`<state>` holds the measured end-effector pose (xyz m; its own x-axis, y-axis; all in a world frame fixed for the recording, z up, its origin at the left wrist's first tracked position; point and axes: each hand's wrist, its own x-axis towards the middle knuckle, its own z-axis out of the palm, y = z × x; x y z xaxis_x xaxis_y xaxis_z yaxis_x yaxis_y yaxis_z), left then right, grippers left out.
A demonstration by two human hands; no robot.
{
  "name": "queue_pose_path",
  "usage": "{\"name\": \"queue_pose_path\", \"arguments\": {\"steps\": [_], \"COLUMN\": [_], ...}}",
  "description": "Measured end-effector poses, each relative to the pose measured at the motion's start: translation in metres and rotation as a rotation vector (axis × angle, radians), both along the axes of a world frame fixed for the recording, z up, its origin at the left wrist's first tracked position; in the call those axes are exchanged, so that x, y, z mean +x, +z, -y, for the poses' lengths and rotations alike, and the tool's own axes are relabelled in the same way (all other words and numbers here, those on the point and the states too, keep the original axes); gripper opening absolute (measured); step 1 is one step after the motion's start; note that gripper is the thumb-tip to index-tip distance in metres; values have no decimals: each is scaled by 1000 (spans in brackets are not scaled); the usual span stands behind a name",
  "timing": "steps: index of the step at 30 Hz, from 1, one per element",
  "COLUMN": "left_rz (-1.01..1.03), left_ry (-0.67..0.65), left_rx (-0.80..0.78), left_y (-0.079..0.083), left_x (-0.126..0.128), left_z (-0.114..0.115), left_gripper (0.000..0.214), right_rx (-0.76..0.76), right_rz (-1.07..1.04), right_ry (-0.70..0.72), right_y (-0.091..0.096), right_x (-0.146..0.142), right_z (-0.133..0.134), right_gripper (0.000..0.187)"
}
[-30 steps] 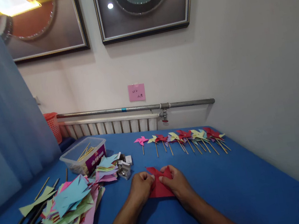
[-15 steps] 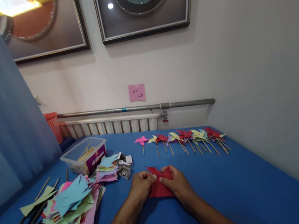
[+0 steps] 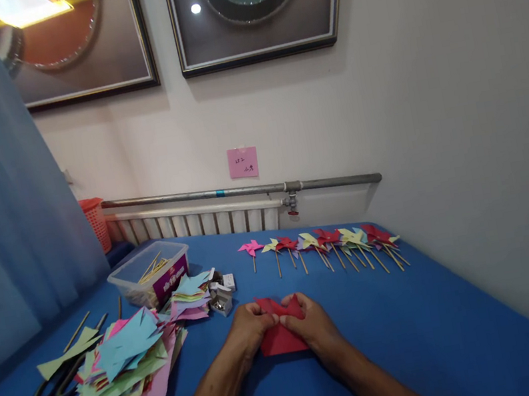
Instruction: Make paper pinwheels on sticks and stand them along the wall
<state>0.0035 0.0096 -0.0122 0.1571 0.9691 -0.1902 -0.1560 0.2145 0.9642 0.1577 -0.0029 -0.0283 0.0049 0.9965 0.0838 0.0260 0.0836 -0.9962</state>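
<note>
A red sheet of paper [image 3: 282, 341], partly folded in at its far corners, is held between both hands over the blue surface. My left hand [image 3: 252, 327] grips its left side, thumb pressed on the paper near the middle. From the right, my right hand [image 3: 310, 323] grips the other side, and its thumb meets the left thumb at the centre. The fingers behind the paper are partly hidden. Beyond the hands lies a row of finished paper pinwheels on sticks, among them a pink pinwheel [image 3: 251, 248] and a red pinwheel [image 3: 326, 236].
On the left lie a pile of cut coloured paper [image 3: 126, 373], black-handled scissors [image 3: 56, 389] and a smaller paper stack [image 3: 191, 298]. A clear plastic tub [image 3: 149, 278] holds sticks. Small open boxes [image 3: 221, 302] with metal bits stand near my left hand. A wall closes off the right.
The red paper's corners have been brought further inward, and its near part now looks wider and flatter. Both thumbs have moved slightly closer together over its middle.
</note>
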Motion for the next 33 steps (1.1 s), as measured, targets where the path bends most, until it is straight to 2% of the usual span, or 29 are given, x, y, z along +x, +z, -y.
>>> {"name": "queue_pose_path", "arguments": {"steps": [2,6,9,12,16,22,26,29,33], "left_rz": [6,126,211,285,340,414,404,375,362], "left_ry": [42,99,135,174,240,208,209,184,149], "left_rx": [-4,-17,-30,-19,-15,-21,-10,-1,11], "left_y": [-1,1,4,8,8,8,9,8,9], "left_x": [1,0,-2,-5,-7,-6,-1,2,3], "left_z": [0,1,0,0,-2,-2,1,2,3], "left_gripper": [24,24,24,21,25,28,29,28,27], "right_rx": [-18,1,86,149,191,215,236,211,239], "right_rz": [-41,-168,-118,4,127,65,109,85,57], "right_ry": [5,65,118,185,171,112,56,9,-8], "right_y": [-1,2,9,15,12,1,-2,0,8], "right_x": [0,-2,-3,-6,-10,-11,-12,-14,-14], "right_z": [-2,-1,8,18,24,18,15,15,17], "right_gripper": [43,74,84,72,47,43,31,21,23]}}
